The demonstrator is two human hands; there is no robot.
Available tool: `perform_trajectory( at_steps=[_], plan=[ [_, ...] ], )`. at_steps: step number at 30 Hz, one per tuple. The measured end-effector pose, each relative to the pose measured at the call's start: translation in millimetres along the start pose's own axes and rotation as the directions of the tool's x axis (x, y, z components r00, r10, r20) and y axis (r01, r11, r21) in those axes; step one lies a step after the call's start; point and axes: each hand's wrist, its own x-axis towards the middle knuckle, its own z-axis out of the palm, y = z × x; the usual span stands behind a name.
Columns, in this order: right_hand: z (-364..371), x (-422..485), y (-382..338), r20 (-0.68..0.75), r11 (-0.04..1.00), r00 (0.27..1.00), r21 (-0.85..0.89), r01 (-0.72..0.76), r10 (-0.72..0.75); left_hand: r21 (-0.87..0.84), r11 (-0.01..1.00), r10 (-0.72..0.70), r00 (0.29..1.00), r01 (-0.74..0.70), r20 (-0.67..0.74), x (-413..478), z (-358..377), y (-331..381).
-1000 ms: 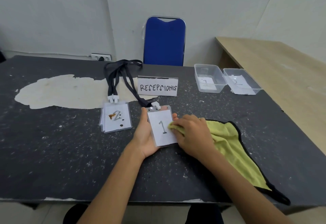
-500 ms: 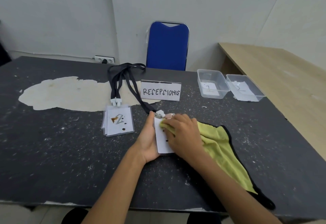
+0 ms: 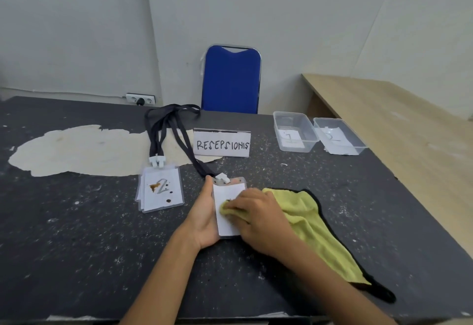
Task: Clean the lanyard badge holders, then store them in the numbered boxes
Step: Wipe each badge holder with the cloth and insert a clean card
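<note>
A clear badge holder (image 3: pixel 227 196) with a white card lies on the dark table, its black lanyard (image 3: pixel 186 150) trailing away to the back. My left hand (image 3: pixel 203 218) steadies its left edge, fingers lying along it. My right hand (image 3: pixel 258 219) grips a yellow cloth (image 3: pixel 314 225) and presses it on the card, covering the number. To the left lies a stack of badge holders (image 3: pixel 161 189) marked 2, stained brown. Two clear boxes stand at the back right, box 1 (image 3: pixel 294 131) and box 2 (image 3: pixel 337 136).
A folded paper sign (image 3: pixel 222 144) reading RESEPSIONIS stands behind the badge. A pale worn patch (image 3: pixel 84 150) spreads over the table's left. A blue chair (image 3: pixel 230 79) stands behind the table, a wooden desk (image 3: pixel 399 125) to the right.
My right hand with the cloth has rubbed across the card from its right edge to its middle, hiding the number 1. The left hand stays on the holder's left edge.
</note>
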Motion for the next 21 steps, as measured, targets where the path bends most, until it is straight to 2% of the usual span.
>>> perform_trajectory(
  at_steps=[2,6,10,14,15,17,19,21],
  plan=[
    [-14,-10,10,0.109,0.998,0.993,0.065,0.027,-0.034,-0.017,1.0,-0.023,1.0,0.023,0.001,0,-1,1],
    [-39,-26,28,0.232,0.997,0.971,-0.043,0.07,-0.058,-0.035,0.998,0.04,0.998,-0.042,-0.055,-3,1,-2],
    [-56,-35,40,0.233,0.989,0.969,-0.138,-0.045,0.077,-0.008,0.995,0.099,0.989,-0.101,-0.112,-11,4,-3],
    [-67,-38,43,0.169,0.88,0.962,-0.46,-0.114,0.213,0.032,0.994,0.109,0.986,-0.106,-0.127,-16,12,-3],
    [-68,-38,41,0.145,0.864,0.96,-0.483,-0.142,0.239,0.046,0.992,0.12,0.984,-0.115,-0.133,-18,15,-4],
    [-68,-37,32,0.081,0.897,0.965,-0.395,-0.198,0.248,0.063,0.989,0.144,0.979,-0.136,-0.142,-21,19,-7],
    [-66,-33,20,0.046,0.959,0.961,-0.098,-0.267,0.272,0.077,0.988,0.146,0.978,-0.136,-0.149,-23,24,-12],
    [-62,-29,8,0.12,0.92,0.936,0.181,-0.347,0.33,0.088,0.989,0.132,0.982,-0.121,-0.136,-25,28,-15]
  ],
)
